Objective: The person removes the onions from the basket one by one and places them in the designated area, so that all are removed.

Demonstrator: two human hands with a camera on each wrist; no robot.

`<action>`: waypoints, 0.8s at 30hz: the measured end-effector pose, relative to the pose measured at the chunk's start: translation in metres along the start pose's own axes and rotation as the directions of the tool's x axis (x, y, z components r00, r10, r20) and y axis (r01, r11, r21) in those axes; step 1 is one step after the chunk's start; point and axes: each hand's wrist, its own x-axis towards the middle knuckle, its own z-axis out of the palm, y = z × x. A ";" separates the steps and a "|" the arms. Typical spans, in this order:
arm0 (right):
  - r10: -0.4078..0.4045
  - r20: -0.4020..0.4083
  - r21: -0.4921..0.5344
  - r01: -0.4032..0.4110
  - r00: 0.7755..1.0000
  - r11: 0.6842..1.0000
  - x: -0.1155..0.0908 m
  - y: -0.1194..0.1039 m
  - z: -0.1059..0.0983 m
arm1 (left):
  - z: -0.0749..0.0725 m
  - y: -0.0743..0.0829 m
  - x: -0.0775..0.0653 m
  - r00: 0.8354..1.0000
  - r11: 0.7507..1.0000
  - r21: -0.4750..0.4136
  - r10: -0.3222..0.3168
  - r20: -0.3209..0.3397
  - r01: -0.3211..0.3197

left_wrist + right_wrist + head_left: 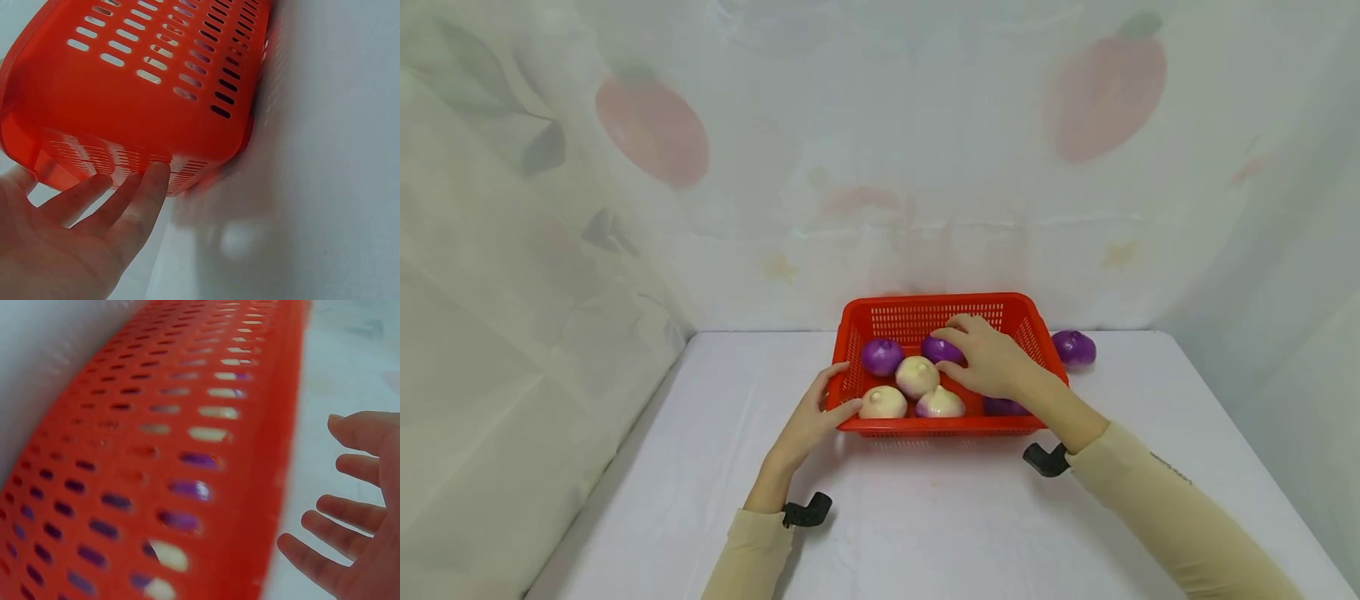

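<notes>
White table (pixel 925 517) under everything. Red basket (pixel 955 425) sits at its far side, long axis left to right.

Right hand (pixel 988 358) hangs over the basket's right half, fingers pointing left; they look spread and loose in the right wrist view, grasping nothing that shows. Left hand (pixel 808 417) at the basket's left end: fairly straight fingers against the outer wall, thumb at the near-left rim; no clench.

Key relation: covered purple onion (pixel 936 350), inside the basket toward the far side, lies just left of and below the right fingertips, partly hidden by them. Right hand clearly nearer; left is well apart from it. Contact: can't tell. Onion looks roundish, no long axis readable.

Around it: far-left purple onion (pixel 882 357), middle pale onion (pixel 917 377) just nearside, two more pale onions (pixel 941 403) along the near wall, near-right purple onion (pixel 1006 407). Outside purple onion (pixel 1074 349) stands right of the basket.
</notes>
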 end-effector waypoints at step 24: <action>-0.010 0.156 -0.073 0.022 0.988 0.997 0.034 -0.010 0.050 | 0.002 -0.003 0.001 1.000 1.000 0.010 -0.005 -0.016 0.005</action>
